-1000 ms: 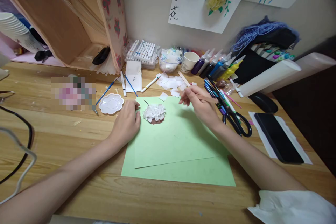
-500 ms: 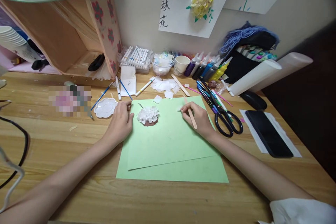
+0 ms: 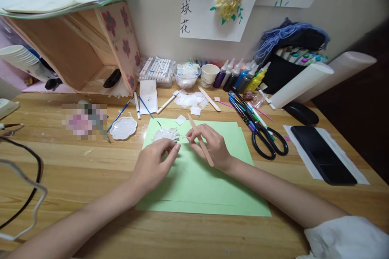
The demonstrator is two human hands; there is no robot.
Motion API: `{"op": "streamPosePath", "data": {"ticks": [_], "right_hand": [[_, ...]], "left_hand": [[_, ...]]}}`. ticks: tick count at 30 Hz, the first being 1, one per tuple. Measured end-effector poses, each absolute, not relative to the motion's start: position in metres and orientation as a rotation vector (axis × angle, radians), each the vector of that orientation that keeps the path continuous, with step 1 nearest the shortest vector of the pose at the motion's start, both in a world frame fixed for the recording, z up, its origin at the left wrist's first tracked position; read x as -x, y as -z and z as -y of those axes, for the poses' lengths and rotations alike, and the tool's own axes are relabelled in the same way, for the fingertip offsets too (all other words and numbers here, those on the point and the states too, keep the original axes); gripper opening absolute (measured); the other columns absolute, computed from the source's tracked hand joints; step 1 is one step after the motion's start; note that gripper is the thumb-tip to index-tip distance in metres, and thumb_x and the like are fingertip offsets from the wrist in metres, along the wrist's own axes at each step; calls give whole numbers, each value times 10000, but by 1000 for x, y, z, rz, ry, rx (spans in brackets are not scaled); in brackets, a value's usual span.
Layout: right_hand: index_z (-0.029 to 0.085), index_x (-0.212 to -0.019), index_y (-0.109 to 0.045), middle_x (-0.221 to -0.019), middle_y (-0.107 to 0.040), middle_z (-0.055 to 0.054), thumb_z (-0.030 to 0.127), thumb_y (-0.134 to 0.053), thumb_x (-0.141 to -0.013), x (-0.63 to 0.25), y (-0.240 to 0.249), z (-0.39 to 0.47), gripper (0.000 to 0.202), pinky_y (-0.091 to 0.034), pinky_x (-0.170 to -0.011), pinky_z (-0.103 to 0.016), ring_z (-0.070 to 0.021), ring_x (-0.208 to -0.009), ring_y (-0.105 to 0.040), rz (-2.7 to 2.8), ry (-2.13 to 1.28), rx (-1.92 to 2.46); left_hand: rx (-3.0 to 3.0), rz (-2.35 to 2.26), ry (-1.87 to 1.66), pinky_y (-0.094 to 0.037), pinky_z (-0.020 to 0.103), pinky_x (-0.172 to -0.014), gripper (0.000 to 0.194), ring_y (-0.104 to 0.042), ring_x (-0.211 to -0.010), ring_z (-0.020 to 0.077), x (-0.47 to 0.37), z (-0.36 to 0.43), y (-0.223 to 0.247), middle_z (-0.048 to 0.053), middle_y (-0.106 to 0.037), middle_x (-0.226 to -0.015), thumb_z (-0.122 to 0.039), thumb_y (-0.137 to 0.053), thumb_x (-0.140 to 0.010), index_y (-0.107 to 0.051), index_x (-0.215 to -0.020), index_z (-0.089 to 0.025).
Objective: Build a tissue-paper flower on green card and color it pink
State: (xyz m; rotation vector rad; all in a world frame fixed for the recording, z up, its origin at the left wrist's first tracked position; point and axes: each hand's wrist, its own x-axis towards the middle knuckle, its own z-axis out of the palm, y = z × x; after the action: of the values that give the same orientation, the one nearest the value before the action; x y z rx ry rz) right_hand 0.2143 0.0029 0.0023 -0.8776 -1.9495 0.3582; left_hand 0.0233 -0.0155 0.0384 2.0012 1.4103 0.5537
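Observation:
On a sheet of light green paper [image 3: 194, 182] lies a ruffled white paper flower [image 3: 165, 134], partly covered by my left hand. My left hand [image 3: 156, 160] hovers at the flower's near edge, fingers bent and the thumb apart from them, with nothing visible between. Just right of the flower, my right hand [image 3: 209, 143] is closed on a flat wooden craft stick [image 3: 203, 145], which slants across its fingers. A small white scrap [image 3: 183, 136] shows at the right fingertips, toward the flower. A second green sheet lies with the first, their edges slightly offset.
White paper squares [image 3: 190, 99] and another craft stick [image 3: 209, 99] lie behind the green paper. To the right are black-handled scissors [image 3: 264, 143], pens and a phone [image 3: 323, 153]. On the left sits a white palette [image 3: 123, 128]. Paint bottles [image 3: 235, 77] and a paper cup [image 3: 209, 76] line the wall.
My right hand has moved left with the craft stick and white scrap, close to the flower. My left hand has left the paper's left edge and come in beside the flower, covering its near side.

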Motion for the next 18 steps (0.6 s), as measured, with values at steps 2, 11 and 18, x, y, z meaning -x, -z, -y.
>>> {"op": "streamPosePath", "data": {"ticks": [2,11,18], "right_hand": [[207,-817,-475,-775,-640,-46,74,-543,-811,-211,0,-8,150,-481,-693,-313,-175,-747,-583,2024,-320,768],[182,-883,-536,-701,-580,-43,287,-423,-923,-215,4,-8,159,-441,-639,-303,-168,-665,-509,2022,-421,707],[189,-735,-565,-596,-473,-6,361,-205,-979,-227,4,-5,467,-390,-609,-275,-141,-598,-474,1878,-831,787]], "left_hand": [[-1816,-1423,-549,-327,250,-565,369,-467,-591,128,-30,14,-36,-16,-543,-628,-452,-412,-896,-602,-741,-176],[-1766,-1538,-548,-306,229,-532,241,-443,-525,104,-32,8,-23,-39,-511,-559,-369,-503,-846,-629,-767,-180],[-2008,-1729,-420,-291,233,-534,211,-509,-538,116,-36,11,-24,-25,-582,-582,-350,-510,-829,-611,-730,-194]]}}
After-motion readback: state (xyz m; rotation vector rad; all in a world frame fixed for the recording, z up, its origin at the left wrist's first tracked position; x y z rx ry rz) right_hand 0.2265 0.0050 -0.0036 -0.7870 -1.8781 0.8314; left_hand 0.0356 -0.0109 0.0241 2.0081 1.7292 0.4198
